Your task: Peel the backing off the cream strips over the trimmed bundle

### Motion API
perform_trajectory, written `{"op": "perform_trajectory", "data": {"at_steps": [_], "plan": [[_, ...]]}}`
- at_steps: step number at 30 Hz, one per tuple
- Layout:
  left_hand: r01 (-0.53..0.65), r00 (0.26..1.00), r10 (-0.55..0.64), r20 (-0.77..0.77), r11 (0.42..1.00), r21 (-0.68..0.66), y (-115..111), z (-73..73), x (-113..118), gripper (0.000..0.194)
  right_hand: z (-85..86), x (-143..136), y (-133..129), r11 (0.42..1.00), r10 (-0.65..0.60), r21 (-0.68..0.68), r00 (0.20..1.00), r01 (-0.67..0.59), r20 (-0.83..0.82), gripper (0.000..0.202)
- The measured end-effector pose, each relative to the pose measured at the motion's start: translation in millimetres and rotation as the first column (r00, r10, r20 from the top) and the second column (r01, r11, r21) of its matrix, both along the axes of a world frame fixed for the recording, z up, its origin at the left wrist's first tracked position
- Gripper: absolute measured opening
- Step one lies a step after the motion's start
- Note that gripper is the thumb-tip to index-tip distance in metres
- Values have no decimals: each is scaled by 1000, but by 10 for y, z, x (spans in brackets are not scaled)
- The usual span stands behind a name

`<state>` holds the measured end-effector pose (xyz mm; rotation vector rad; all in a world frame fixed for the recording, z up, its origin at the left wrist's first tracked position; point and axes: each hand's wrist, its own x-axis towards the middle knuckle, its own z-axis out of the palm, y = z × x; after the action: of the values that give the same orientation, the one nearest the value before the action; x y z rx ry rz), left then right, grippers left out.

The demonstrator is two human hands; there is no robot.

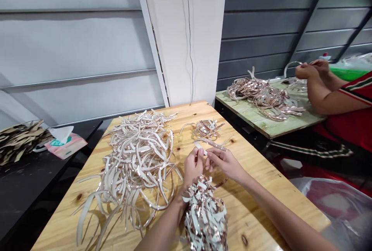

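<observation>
A pale strip (198,146) is pinched in the grip of both the left hand (193,162) and the right hand (226,162) above the wooden tabletop (247,152), where its end seems to be worked, so small, careful finger moves are probably needed next.

My head-worn camera faces forward and down, at close range to my left hand (193,165) and right hand (227,162).

White strip (198,145) pinched by left hand (193,164) and right hand (226,162), curled white-and-rose-gold strips (139,154) heaped on wooden table (250,173), foil fringe (205,216) bunched nearby
</observation>
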<state>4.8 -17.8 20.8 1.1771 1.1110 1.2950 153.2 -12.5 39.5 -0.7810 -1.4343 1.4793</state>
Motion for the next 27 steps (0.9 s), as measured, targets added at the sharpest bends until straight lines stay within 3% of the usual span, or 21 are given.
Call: {"op": "perform_trajectory", "data": {"at_steps": [6,12,23,27], "plan": [[-30,996,31,79,999,-12,-34,28,44,36,-33,11,-9,1000,-17,25,1000,17,-1,31],[-60,998,60,8,998,5,-50,55,50,32,-48,-1,-29,999,32,44,999,-31,-20,26],[-48,986,56,-156,997,53,6,-76,27,39,-71,-30,-14,992,-109,62,994,108,21,22],[-48,974,56,-221,998,39,18,-109,5,42,-81,-58,-22,992,-124,-4,992,124,15,20]]}}
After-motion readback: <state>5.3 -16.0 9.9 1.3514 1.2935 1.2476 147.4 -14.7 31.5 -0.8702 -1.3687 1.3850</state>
